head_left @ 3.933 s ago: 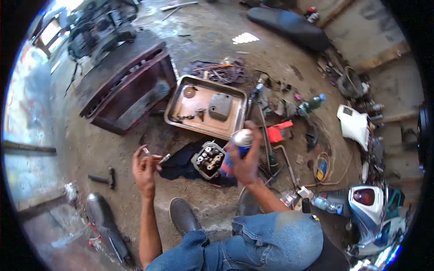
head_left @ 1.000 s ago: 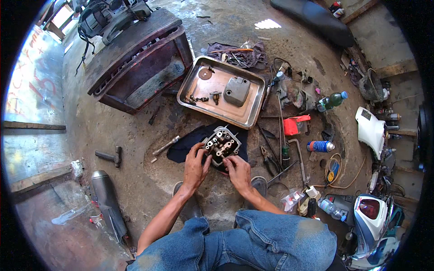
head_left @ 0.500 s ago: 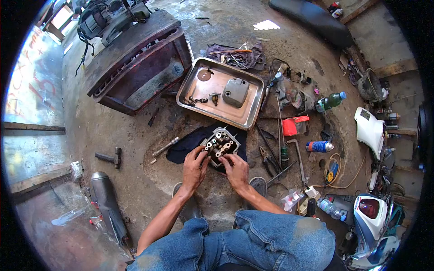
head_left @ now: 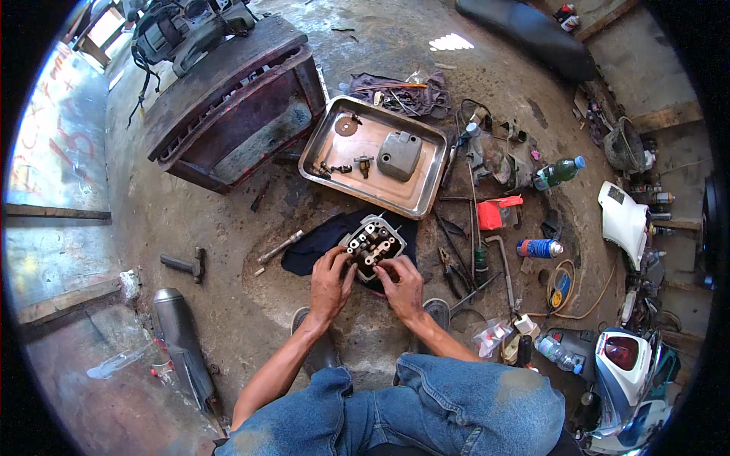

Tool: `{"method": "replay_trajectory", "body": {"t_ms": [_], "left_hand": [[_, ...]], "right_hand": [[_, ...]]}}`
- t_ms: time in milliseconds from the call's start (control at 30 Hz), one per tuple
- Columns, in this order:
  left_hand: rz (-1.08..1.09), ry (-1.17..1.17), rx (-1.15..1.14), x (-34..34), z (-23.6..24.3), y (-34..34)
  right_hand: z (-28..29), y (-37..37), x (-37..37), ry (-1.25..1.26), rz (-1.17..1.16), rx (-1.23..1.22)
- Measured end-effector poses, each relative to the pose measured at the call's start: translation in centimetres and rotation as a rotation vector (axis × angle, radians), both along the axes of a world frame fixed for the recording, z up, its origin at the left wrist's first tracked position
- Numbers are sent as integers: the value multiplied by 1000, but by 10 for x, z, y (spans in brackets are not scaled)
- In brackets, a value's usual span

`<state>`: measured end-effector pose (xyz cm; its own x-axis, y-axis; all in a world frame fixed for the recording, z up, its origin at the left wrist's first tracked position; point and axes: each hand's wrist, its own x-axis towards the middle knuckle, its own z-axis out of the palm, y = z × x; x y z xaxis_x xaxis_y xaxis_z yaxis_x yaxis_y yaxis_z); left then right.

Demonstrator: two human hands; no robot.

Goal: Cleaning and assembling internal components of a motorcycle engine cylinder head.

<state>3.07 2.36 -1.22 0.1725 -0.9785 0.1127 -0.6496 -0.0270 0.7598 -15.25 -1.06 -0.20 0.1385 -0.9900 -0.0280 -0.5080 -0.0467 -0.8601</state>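
A metal engine cylinder head (head_left: 375, 245), its inner parts facing up, rests on a dark blue cloth (head_left: 304, 256) on the ground between my feet. My left hand (head_left: 331, 285) grips its near left edge, thumb and fingers bent around the rim. On the near right edge is my right hand (head_left: 401, 286), with thumb and forefinger close together against the casting. Whether a small part sits between those fingertips is hidden. Just beyond stands a metal tray (head_left: 315, 178) holding a grey engine cover (head_left: 399, 156), a round disc (head_left: 346, 126) and several small dark parts.
Left lie a hammer (head_left: 185, 264), a socket tool (head_left: 280, 252) and an exhaust muffler (head_left: 175, 319). Right are pliers (head_left: 454, 272), a red box (head_left: 498, 213), a blue spray can (head_left: 540, 248) and a green bottle (head_left: 559, 173). A dark crate (head_left: 251, 121) stands far left.
The whole view has shifted slightly. My right hand's fingers have moved a little along the cylinder head's near edge; my left hand stays at its edge.
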Motion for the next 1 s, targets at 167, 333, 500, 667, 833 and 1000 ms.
{"method": "replay_trajectory", "body": {"t_ms": [167,333,500,667,833,1000], "left_hand": [[5,12,-4,2,1,1],[40,74,-2,-1,2,1],[38,82,2,-2,-2,1],[72,144,31,-5,0,0],[74,155,29,-4,1,2],[60,137,23,-4,0,1]], "right_hand": [[14,-8,-1,125,24,-40],[23,-32,-11,248,280,-299],[-2,-42,-23,155,393,-201],[0,-42,-20,136,389,-211],[-2,-39,-19,158,385,-278],[-7,-37,-18,158,371,-312]]}}
